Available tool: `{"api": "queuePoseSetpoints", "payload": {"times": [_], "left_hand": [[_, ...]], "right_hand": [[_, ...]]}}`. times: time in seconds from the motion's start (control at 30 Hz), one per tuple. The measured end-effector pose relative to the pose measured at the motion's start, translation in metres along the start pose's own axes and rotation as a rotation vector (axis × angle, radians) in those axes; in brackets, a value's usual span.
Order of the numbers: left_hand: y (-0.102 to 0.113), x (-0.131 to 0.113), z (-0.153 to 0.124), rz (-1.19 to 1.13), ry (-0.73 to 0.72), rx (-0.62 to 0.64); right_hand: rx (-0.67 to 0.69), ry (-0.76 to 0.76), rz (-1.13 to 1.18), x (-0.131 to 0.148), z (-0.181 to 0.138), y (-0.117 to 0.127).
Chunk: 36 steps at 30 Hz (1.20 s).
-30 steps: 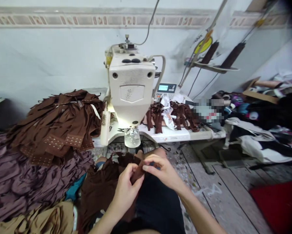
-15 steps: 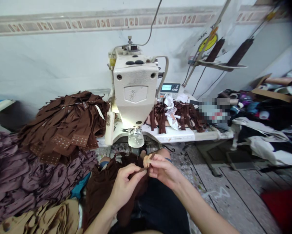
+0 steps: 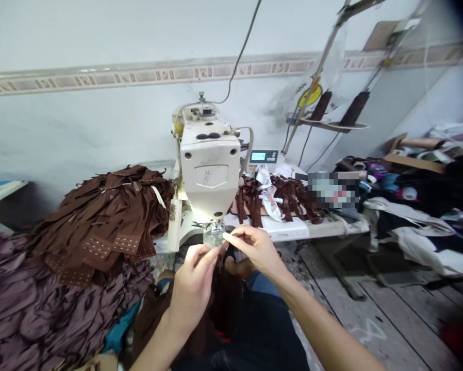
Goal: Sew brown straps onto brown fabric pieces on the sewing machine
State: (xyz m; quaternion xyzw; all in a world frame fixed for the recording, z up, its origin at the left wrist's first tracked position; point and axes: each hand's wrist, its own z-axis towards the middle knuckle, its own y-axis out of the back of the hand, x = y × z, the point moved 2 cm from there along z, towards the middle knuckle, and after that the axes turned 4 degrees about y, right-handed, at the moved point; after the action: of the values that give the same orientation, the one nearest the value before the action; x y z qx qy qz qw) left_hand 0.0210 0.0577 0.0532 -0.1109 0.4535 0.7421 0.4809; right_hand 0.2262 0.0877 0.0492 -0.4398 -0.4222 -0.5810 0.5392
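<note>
Two hands at centre frame: my left hand [image 3: 193, 283] and right hand [image 3: 257, 250] each pinch the brown fabric piece [image 3: 220, 258], fingertips closed, just below the sewing machine [image 3: 208, 172].

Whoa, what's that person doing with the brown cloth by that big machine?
A person sits at a white sewing machine. Their left hand and right hand pinch a small brown cloth piece between the fingertips, close in front of the machine's needle end. A heap of brown pieces lies left of the machine above a purple pile, and brown straps lie on the table to its right.
</note>
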Motion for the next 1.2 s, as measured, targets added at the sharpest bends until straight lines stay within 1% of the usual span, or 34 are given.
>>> {"api": "queuePoseSetpoints", "payload": {"times": [0.07, 0.1, 0.17, 0.23, 0.33, 0.4, 0.53, 0.67, 0.77, 0.83, 0.9, 0.97, 1.0, 1.03, 1.07, 1.1, 1.13, 1.2], "left_hand": [[-0.003, 0.003, 0.001, 0.092, -0.158, 0.08], [-0.005, 0.003, 0.001, 0.132, -0.213, 0.115], [-0.007, 0.003, 0.001, 0.199, -0.259, 0.127], [-0.01, 0.001, 0.001, 0.244, -0.251, 0.089], [-0.016, -0.002, 0.001, 0.265, -0.212, 0.042], [-0.022, -0.003, 0.0, 0.272, -0.166, 0.017], [-0.032, -0.001, -0.003, 0.258, -0.087, -0.038], [-0.034, 0.0, -0.003, 0.301, -0.073, -0.053], [-0.033, 0.001, -0.001, 0.32, -0.077, -0.037], [-0.031, 0.003, -0.002, 0.307, -0.083, -0.033], [-0.03, 0.006, -0.005, 0.284, -0.096, -0.038], [-0.029, 0.011, -0.008, 0.255, -0.115, -0.035], [-0.028, 0.014, -0.009, 0.242, -0.126, -0.028], [-0.028, 0.018, -0.01, 0.233, -0.141, -0.021], [-0.027, 0.021, -0.011, 0.227, -0.16, -0.012], [-0.026, 0.023, -0.011, 0.226, -0.183, -0.013], [-0.025, 0.026, -0.011, 0.228, -0.206, -0.012], [-0.023, 0.028, -0.009, 0.237, -0.249, -0.018]], "right_hand": [[-0.025, -0.022, 0.024, -0.008, 0.005, -0.001], [-0.034, -0.042, 0.035, -0.013, 0.006, -0.001], [-0.051, -0.069, 0.04, -0.022, 0.009, -0.001], [-0.069, -0.034, 0.013, -0.027, 0.014, 0.0], [-0.102, 0.111, -0.075, -0.026, 0.029, 0.003], [-0.09, 0.151, -0.134, -0.024, 0.042, 0.004], [-0.038, 0.107, -0.187, -0.029, 0.063, 0.0], [-0.068, 0.09, -0.174, -0.038, 0.074, -0.006], [-0.095, 0.072, -0.133, -0.041, 0.074, -0.009], [-0.129, 0.065, -0.102, -0.041, 0.066, -0.011], [-0.202, 0.056, -0.085, -0.045, 0.048, -0.012], [-0.285, 0.019, -0.075, -0.058, 0.022, -0.014], [-0.319, -0.039, -0.029, -0.07, 0.006, -0.014], [-0.266, -0.095, -0.004, -0.083, -0.009, -0.016], [-0.175, -0.137, -0.002, -0.097, -0.023, -0.017], [-0.072, -0.152, -0.018, -0.11, -0.036, -0.017], [-0.012, -0.16, -0.036, -0.123, -0.048, -0.014], [0.033, -0.174, -0.063, -0.142, -0.063, -0.002]]}}
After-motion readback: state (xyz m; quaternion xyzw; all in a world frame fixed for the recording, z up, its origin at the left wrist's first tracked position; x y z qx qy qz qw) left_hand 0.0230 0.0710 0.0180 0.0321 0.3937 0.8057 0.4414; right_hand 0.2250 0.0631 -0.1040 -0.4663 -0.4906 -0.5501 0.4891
